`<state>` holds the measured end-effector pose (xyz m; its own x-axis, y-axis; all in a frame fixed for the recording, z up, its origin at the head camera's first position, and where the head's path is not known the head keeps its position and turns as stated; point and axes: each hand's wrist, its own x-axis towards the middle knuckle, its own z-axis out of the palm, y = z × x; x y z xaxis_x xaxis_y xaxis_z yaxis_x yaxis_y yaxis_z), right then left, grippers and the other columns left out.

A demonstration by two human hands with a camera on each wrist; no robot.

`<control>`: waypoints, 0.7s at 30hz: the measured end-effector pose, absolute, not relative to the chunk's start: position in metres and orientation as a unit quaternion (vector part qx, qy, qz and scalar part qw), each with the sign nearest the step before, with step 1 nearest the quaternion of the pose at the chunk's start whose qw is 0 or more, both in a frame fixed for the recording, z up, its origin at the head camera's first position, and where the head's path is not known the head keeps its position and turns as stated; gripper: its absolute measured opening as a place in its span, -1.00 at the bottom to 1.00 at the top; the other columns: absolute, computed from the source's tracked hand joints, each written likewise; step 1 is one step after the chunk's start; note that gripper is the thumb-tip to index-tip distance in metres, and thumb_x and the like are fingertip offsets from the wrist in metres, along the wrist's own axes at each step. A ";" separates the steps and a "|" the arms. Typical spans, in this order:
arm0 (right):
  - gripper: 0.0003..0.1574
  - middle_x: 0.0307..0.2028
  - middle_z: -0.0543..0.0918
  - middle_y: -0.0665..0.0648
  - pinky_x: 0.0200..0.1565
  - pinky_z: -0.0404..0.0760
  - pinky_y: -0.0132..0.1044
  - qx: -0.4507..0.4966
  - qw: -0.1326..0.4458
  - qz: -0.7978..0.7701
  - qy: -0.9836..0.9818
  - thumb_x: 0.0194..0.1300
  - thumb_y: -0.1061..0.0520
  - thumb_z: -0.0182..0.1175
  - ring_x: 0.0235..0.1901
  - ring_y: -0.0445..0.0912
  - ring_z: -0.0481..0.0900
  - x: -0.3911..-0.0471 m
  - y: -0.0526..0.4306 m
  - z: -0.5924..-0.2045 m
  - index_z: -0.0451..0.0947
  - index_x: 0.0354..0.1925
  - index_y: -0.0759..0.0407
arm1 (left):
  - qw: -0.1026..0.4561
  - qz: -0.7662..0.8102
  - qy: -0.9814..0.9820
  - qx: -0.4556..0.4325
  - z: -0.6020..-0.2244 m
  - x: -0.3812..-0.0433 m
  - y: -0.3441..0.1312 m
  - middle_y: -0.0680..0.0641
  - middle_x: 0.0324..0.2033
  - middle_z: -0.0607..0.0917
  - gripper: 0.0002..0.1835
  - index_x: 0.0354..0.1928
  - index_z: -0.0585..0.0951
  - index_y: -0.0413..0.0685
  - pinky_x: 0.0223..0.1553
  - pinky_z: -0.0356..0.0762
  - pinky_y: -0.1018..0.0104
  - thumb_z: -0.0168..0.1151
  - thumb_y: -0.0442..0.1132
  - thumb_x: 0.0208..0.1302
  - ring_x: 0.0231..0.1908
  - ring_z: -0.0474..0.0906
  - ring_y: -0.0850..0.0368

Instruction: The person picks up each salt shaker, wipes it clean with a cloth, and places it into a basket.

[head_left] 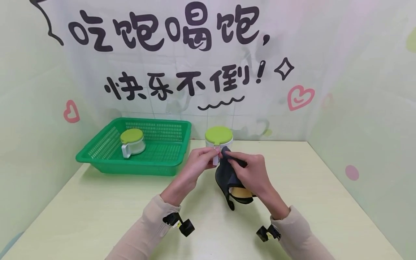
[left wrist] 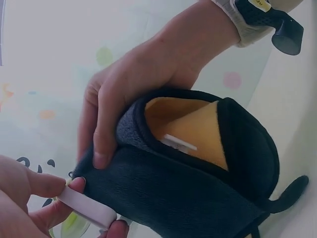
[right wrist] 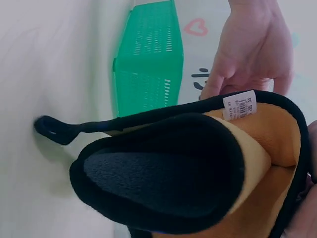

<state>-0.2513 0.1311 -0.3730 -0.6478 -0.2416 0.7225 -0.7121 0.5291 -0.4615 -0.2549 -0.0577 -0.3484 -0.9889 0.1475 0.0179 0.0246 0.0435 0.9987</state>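
A seasoning jar with a lime-green lid (head_left: pixel 219 134) and a white handle (left wrist: pixel 86 207) is in front of me. My left hand (head_left: pixel 201 159) grips that handle between thumb and fingers. From the right, my right hand (head_left: pixel 253 171) pinches a thick two-sided cloth (head_left: pixel 225 177) close against the handle and front of the jar. The cloth is dark grey-blue on one side and yellow on the other, with black edging, a hanging loop (right wrist: pixel 54 130) and a white label (right wrist: pixel 239 105). It droops in folds and hides the jar's lower part, so I cannot tell whether the jar touches the table.
To the left on the pale table (head_left: pixel 308 187) stands a green plastic basket (head_left: pixel 162 169). Inside it is a second jar (head_left: pixel 132 142) with a lime-green lid and white handle. Printed light walls (head_left: pixel 367 108) close off the back and both sides.
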 end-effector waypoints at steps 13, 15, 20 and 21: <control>-0.74 -0.19 0.85 0.12 -0.12 0.76 -0.26 0.262 0.274 0.399 -0.835 0.26 0.30 0.40 -0.13 -0.05 0.83 -0.252 0.130 -0.374 0.82 -0.08 0.11 | 0.047 0.687 0.723 0.054 -0.346 -0.255 -0.060 0.01 -0.20 0.69 -0.70 -0.19 0.73 -0.18 0.07 0.66 0.19 0.15 -0.11 0.51 -0.16 0.65 0.09; -0.73 -0.17 0.85 0.13 -0.14 0.74 -0.36 0.268 0.290 0.406 -0.824 0.27 0.29 0.39 -0.12 -0.05 0.83 -0.251 0.131 -0.372 0.82 -0.06 0.10 | 0.047 0.685 0.726 0.053 -0.346 -0.255 -0.059 0.01 -0.21 0.69 -0.71 -0.19 0.73 -0.19 0.04 0.65 0.23 0.15 -0.12 0.50 -0.19 0.64 0.14; -0.72 -0.18 0.85 0.14 -0.21 0.66 -0.52 0.279 0.291 0.411 -0.817 0.26 0.31 0.39 -0.17 -0.06 0.83 -0.252 0.130 -0.374 0.82 -0.07 0.11 | 0.042 0.680 0.731 0.046 -0.346 -0.256 -0.058 0.02 -0.22 0.67 -0.71 -0.21 0.73 -0.20 -0.01 0.64 0.27 0.16 -0.13 0.49 -0.24 0.60 0.18; -0.72 -0.19 0.85 0.14 -0.22 0.65 -0.51 0.278 0.283 0.411 -0.821 0.26 0.31 0.39 -0.19 -0.07 0.83 -0.253 0.129 -0.375 0.82 -0.07 0.11 | 0.039 0.679 0.732 0.045 -0.347 -0.256 -0.058 0.01 -0.21 0.67 -0.71 -0.22 0.73 -0.21 -0.01 0.64 0.28 0.16 -0.13 0.49 -0.23 0.60 0.17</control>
